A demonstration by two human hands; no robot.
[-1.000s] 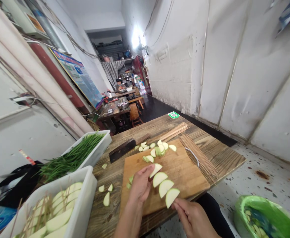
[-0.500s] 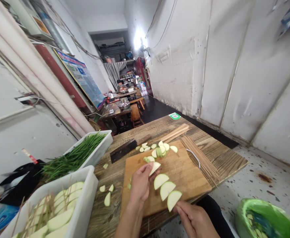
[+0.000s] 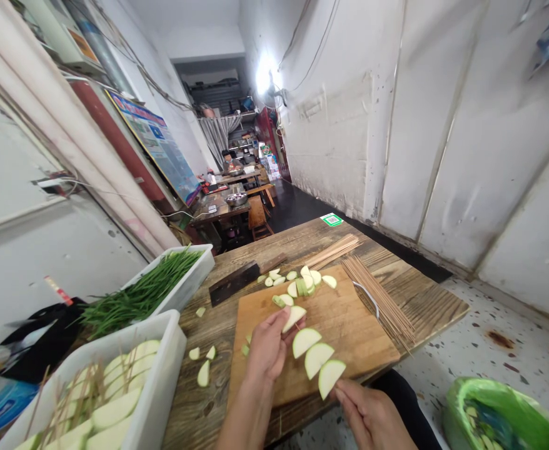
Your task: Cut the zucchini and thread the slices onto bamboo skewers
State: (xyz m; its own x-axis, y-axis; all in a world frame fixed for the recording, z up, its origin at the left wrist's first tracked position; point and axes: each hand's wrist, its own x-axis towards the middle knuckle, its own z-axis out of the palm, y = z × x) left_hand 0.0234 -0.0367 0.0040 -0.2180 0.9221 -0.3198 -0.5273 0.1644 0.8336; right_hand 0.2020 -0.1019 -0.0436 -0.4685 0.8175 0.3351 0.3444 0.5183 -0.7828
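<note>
My left hand (image 3: 271, 340) pinches a half-round zucchini slice (image 3: 294, 317) between thumb and fingers, over the cutting board (image 3: 359, 331). Lower right, my right hand (image 3: 372, 412) is closed on the end of a skewer, which is mostly hidden behind three threaded zucchini slices (image 3: 318, 359). The skewer points up and left towards the slice in my left hand; whether it touches that slice, I cannot tell. More cut zucchini pieces (image 3: 305, 284) lie along the board's far edge. Just beyond sits a cleaver (image 3: 234, 283), its handle pointing right.
Two bundles of bare skewers (image 3: 380, 297) rest on the wooden table (image 3: 199, 403). At the left stand a white tub (image 3: 174, 350) of skewered slices and another tub (image 3: 204, 262) with green chives (image 3: 147, 290). A green bin (image 3: 457, 400) is on the floor at right.
The view has shifted very slightly. Both hands keep the same grips, with the slice and the skewer in nearly the same places.
</note>
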